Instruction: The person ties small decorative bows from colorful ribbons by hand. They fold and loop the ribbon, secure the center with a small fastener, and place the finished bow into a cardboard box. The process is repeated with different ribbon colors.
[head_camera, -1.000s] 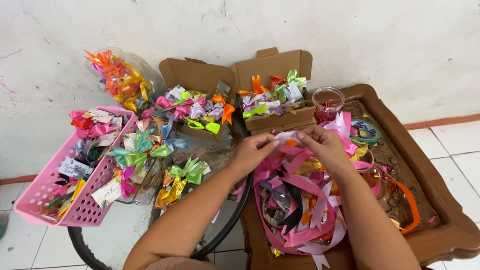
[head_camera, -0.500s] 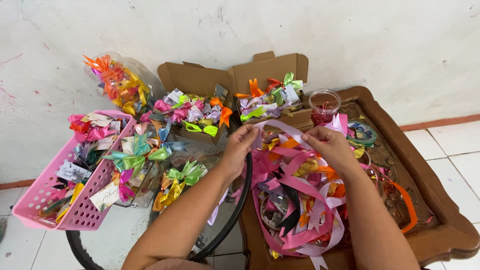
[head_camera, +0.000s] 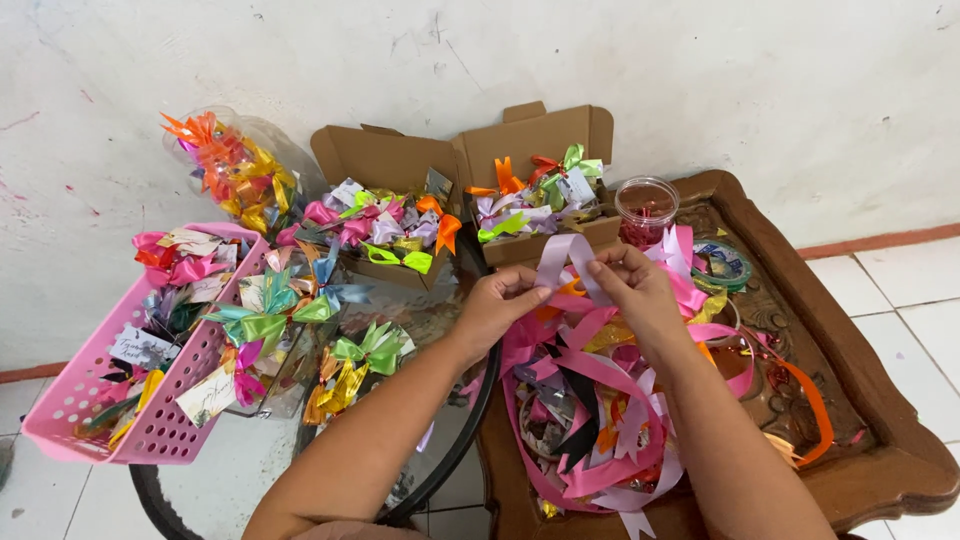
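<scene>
Pinched between both hands, a pale lilac ribbon strip (head_camera: 563, 258) arches over the tangled ribbon pile (head_camera: 600, 420) on the carved wooden table (head_camera: 880, 450) — left hand (head_camera: 500, 305) and right hand (head_camera: 635, 285) each closed on 1 end. It looks light, limp and slick, so gripping near the ends seems best.

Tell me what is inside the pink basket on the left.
The pink basket holds ribbon bows in pink, green and red, plus paper tags. Whatever lies beneath them is covered.
</scene>
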